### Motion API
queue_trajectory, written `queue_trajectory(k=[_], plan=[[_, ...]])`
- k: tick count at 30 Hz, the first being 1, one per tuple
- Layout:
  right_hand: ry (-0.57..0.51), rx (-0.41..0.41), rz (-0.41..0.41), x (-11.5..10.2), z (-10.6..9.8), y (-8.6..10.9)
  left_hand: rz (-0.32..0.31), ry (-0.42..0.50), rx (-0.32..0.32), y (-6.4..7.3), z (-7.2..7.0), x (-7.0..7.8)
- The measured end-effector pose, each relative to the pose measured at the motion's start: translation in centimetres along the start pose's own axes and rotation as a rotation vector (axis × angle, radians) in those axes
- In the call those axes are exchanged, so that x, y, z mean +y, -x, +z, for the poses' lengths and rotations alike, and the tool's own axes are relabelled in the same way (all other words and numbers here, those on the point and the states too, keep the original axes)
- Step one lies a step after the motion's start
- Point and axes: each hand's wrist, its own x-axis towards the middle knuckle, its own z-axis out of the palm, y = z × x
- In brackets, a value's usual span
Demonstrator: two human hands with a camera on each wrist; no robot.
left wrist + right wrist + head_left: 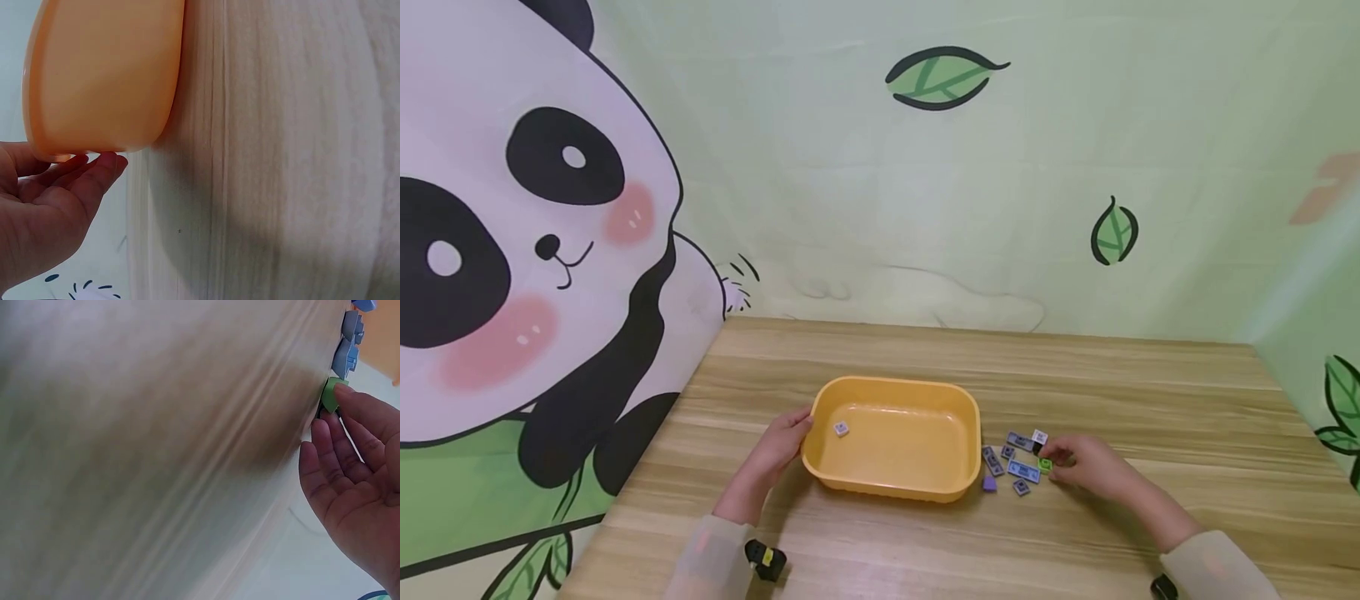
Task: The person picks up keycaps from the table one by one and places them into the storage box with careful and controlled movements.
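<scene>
A yellow plastic basin (891, 492) sits on the table, with one small white keycap (841, 428) inside near its left end. My left hand (781, 446) holds the basin's left end; in the left wrist view its fingers (103, 172) lie against the outer wall, close under the rim. To the right of the basin, my right hand (1090, 468) pinches a green keycap (334, 394) between thumb and fingers, low over the table. Beside it lie a long light-blue keycap (1024, 472), a white keycap (1039, 437), a purple keycap (989, 483) and several grey-blue ones.
The wooden table (1180, 383) backs onto a green printed cloth (820, 150) with a panda and leaves. Black wrist-worn devices show at the left sleeve (715, 554) and the right sleeve (1217, 567).
</scene>
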Motion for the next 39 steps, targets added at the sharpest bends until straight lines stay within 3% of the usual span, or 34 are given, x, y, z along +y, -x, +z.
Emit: queue_trajectory(k=[20, 27, 31, 39], plan=[[0.013, -0.01, 0.019, -0.6, -0.8, 0.1, 0.013, 0.006, -0.002, -0.3, -0.1, 0.1], [0.006, -0.017, -0.03, -0.9, -1.7, 0.1, 0.003, -0.001, -0.002, -0.2, 0.0, 0.0], [0.001, -0.012, -0.058, -1.4, -2.5, 0.0, 0.001, 0.003, -0.004, -0.2, 0.0, 0.0], [-0.023, 0.002, -0.027, -3.5, -3.7, -0.1, 0.01, 0.025, -0.019, 0.0, 0.0, 0.0]])
